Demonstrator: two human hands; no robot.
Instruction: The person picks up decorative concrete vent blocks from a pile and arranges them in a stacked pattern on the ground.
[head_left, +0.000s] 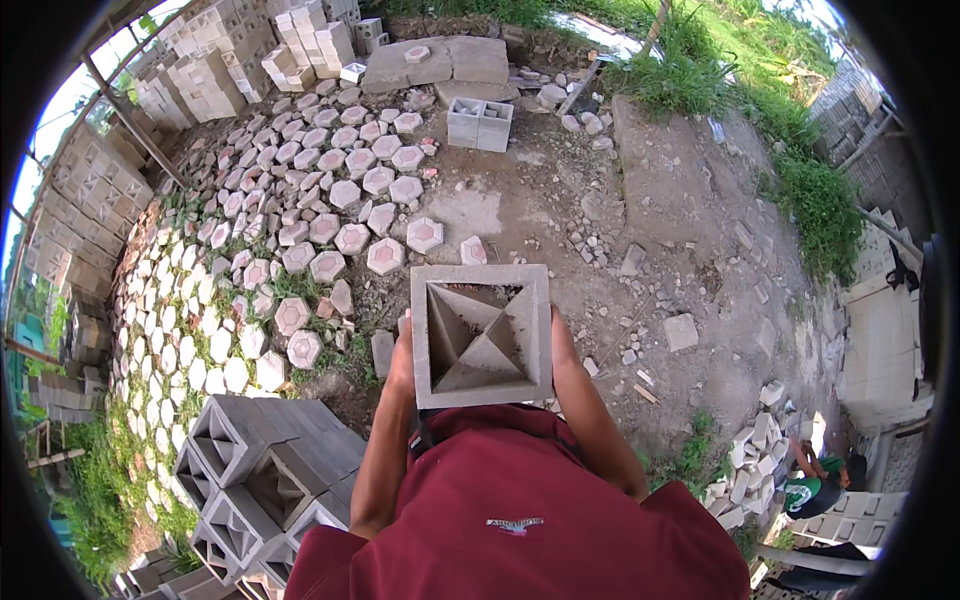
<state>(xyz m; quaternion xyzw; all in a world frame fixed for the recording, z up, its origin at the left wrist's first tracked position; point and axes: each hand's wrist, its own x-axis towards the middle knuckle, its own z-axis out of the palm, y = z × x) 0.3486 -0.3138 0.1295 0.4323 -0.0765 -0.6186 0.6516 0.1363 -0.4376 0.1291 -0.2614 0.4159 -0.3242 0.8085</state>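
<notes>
A square grey concrete breeze block (480, 385) with a pyramid-shaped recess is held up in front of my body. My left hand (402, 355) presses against its left side, and my right hand (560, 340) presses against its right side. The fingers are mostly hidden along the block's sides. Further ahead, a pair of similar grey blocks (478, 140) stands side by side on the dirt ground. To my left rises a stack of the same breeze blocks (310, 430), close to my left forearm.
Hexagonal paving stones (352, 238) lie spread over the ground at the left. Tall block stacks (205, 85) stand behind them. Flat concrete slabs (435, 62) lie at the back. Rubble (755, 455) is heaped at the lower right, where another person (812, 490) is bent down.
</notes>
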